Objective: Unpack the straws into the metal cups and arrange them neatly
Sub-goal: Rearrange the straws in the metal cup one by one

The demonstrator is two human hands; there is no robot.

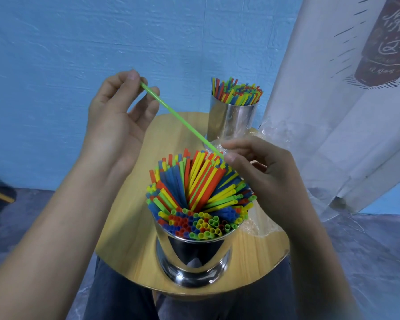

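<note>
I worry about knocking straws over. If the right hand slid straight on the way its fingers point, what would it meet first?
Likely the tall straws in the near cup, just past the right hand; depth is unclear.

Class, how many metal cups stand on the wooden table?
2. The near cup stands at the front of the table, packed with straws; the far cup at its back, beside plastic wrap. None seems hidden.

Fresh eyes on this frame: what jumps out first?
A single green straw is held slantwise in mid-air, the left hand pinching its upper end and the right hand its lower end. Right below, the near metal cup on the round wooden table is crammed with fanned-out red, yellow, blue and green straws. The far metal cup, also full, stands behind it beside crumpled clear plastic wrap.
</note>
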